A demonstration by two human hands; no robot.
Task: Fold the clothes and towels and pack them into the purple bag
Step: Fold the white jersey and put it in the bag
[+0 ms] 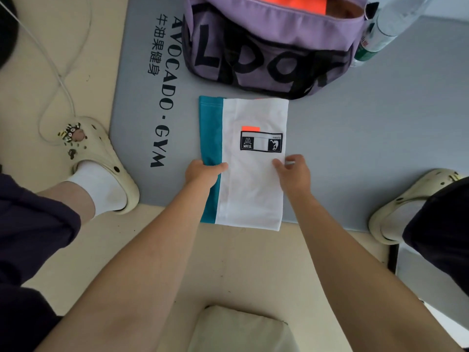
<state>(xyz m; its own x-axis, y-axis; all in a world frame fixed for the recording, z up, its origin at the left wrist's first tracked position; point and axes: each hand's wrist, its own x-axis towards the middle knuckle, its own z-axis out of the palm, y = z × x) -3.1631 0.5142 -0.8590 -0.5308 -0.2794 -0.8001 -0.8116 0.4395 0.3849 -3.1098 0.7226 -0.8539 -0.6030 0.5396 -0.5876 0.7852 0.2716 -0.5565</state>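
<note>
While both hands (pixel 203 171) (pixel 294 171) grip it, garment (pixel 251 189) label (pixel 261 141) reads "TEAM" — upside-down.

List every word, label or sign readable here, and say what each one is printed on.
"AVOCADO · GYM" on the grey mat, with a line of Chinese characters beside it.
"TEAM" on the black patch of the folded white and teal garment; the patch's small print is too small to read.
Large black letters on the purple bag, partly folded, not readable as a word.
Bottle label: blurred.
</note>
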